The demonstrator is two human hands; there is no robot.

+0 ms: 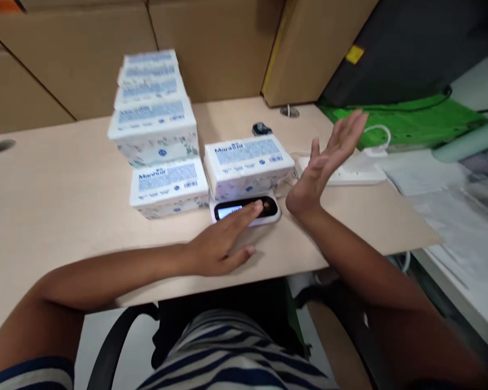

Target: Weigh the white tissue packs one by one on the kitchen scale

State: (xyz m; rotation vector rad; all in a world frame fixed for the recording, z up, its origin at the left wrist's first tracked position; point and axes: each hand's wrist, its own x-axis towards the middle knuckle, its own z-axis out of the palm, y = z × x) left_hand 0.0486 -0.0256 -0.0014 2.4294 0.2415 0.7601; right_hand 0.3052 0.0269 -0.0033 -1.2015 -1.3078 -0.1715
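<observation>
A small white digital scale [273, 214] with a black display panel and lit screen sits near the table's front edge. On top of it rests a tissue pack [250, 162], white with blue print. My left hand [223, 238] reaches across the panel, fingers stretched out, a fingertip at the button on its right side. Beside the scale, my right hand [321, 168] is raised with its palm facing left and fingers extended, holding nothing. To the left stand more tissue packs [156, 138] in a stacked row, with a single tissue pack [169, 187] in front.
Large cardboard boxes [211, 49] line the back of the table [65, 200]. A white power strip [353, 174] with a plug lies behind my right hand. A small dark object [262, 129] is behind the scale. Plastic bags [463, 216] lie at the right.
</observation>
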